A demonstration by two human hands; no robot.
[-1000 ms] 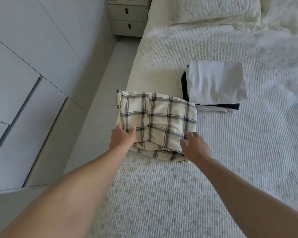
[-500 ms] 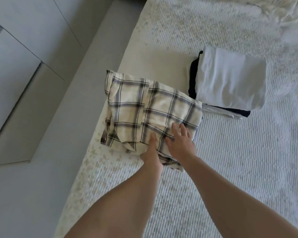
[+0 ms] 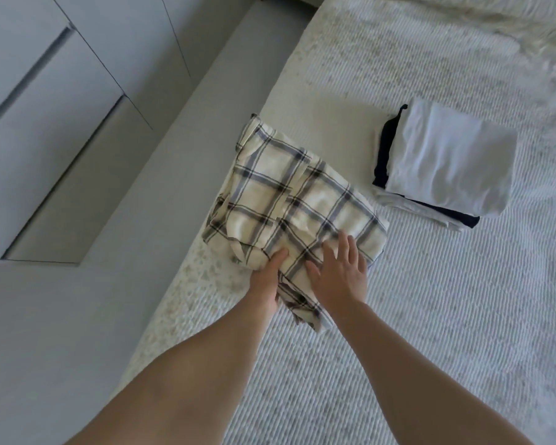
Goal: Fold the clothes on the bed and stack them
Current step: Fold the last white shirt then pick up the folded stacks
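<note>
A folded cream plaid shirt (image 3: 289, 200) with dark checks lies near the left edge of the bed (image 3: 446, 316). My left hand (image 3: 265, 281) grips its near edge, thumb on top and fingers tucked under the cloth. Just to the right, my right hand (image 3: 339, 273) lies flat on the shirt with its fingers spread. To the right of the shirt sits a stack of folded clothes (image 3: 446, 162): a white piece on top, a dark navy one under it, and a white one at the bottom.
The bed's left edge drops to a grey floor strip (image 3: 180, 149). White wardrobe fronts (image 3: 45, 101) stand beyond the floor at the left. Rumpled white bedding (image 3: 511, 24) lies at the far right corner.
My left hand slid right along the shirt's near edge, close to my right hand, and took hold. The view tilted down and left; the shirt's left side now looks looser.
</note>
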